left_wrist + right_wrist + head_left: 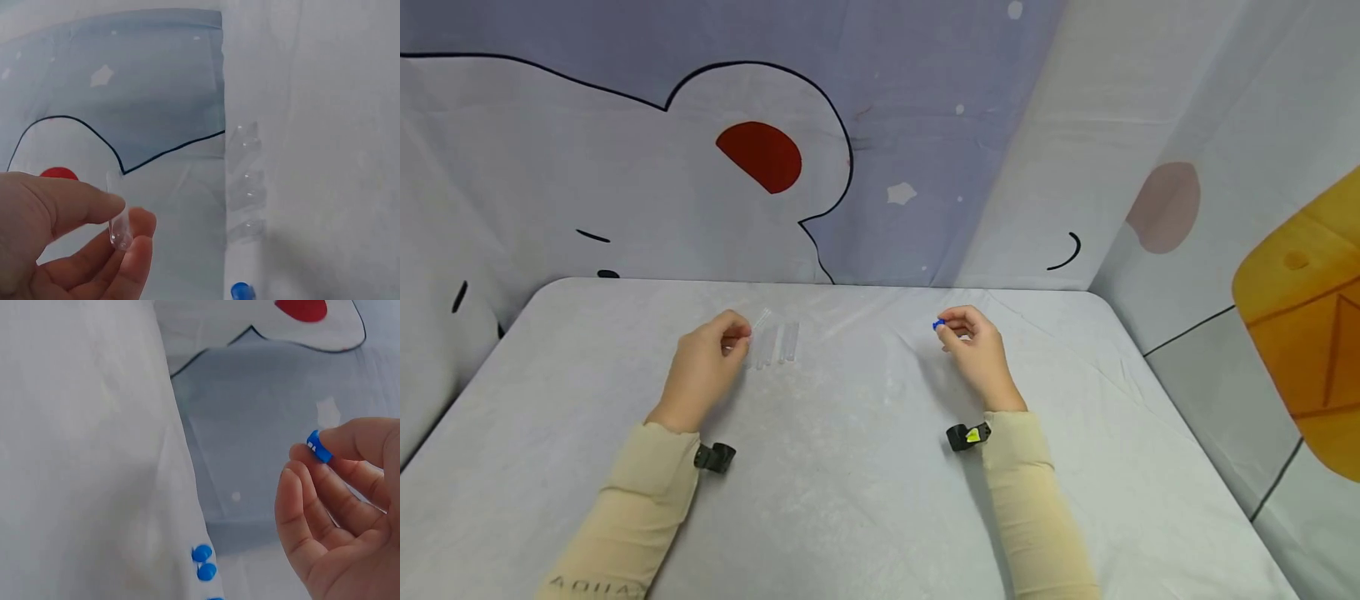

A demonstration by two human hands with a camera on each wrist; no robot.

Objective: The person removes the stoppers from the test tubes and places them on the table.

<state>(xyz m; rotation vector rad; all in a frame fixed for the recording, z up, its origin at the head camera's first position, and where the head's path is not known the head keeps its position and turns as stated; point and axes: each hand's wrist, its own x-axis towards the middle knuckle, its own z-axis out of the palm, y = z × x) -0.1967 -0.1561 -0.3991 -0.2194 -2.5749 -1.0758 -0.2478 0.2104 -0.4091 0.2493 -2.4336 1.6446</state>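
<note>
Across the lower and middle part of the frame, a white-covered desk [850,508] is seen. Nearest, at the bottom edge, two pale sleeves [1037,517] are shown, with a small black camera strapped at each wrist, turned towards the fingers, apparently so that close work can be recorded.

Farther up, left of centre, a clear tube [121,239] is pinched by the left hand [700,368], the thumb on one side and fingers on the other. It is held roughly upright in the left wrist view, rounded end lowest; a light grip at its middle is probably chosen because both ends are thus left free.

Right of centre, well apart from it, a blue cap [320,449] is pinched between thumb and forefinger by the right hand [977,354]. Fingertips alone are used, presumably because so small a piece would be hidden in a fuller grip.

Just beside the left hand, more clear tubes [791,342] are laid side by side; their exact number cannot be told. Such a row seems meant for easy picking up. Other blue caps [206,571] are grouped at the bottom of the right wrist view, likely for the same reason.

Beyond the desk, a printed backdrop [917,125] is hung.
</note>
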